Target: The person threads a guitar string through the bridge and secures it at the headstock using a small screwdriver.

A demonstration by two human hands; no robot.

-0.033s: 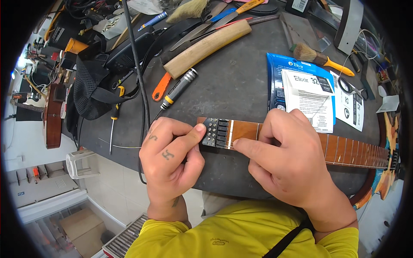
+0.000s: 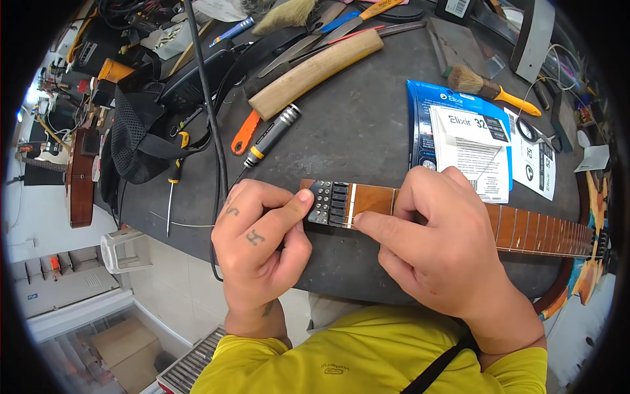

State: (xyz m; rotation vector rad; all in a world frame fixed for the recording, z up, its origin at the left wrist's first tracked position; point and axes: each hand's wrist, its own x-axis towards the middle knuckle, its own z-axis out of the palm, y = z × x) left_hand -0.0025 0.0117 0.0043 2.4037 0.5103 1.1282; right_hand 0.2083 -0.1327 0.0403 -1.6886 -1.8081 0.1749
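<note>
A guitar neck (image 2: 538, 230) with a brown fretboard lies across the dark workbench, a black headpiece (image 2: 321, 202) with small screws at its left end. My left hand (image 2: 259, 246) is closed at that end, its thumb at the headpiece's edge. A thin metal guitar string (image 2: 190, 224) sticks out leftward from its curled fingers. My right hand (image 2: 436, 246) is closed over the fretboard, thumb tip by the white nut (image 2: 351, 203) at the near edge, where the string runs. Its other fingertips are hidden behind the hand.
Beyond the hands lie a screwdriver (image 2: 275, 138), an orange tool (image 2: 246, 132) and a curved wooden block (image 2: 318, 75). String packets (image 2: 469, 154), scissors (image 2: 535, 134) and a brush (image 2: 492, 90) are at the right. A black cable (image 2: 213, 111) hangs down past my left hand.
My right thumb tip has shifted very slightly left along the nut. Otherwise both hands and the guitar neck stay as they were.
</note>
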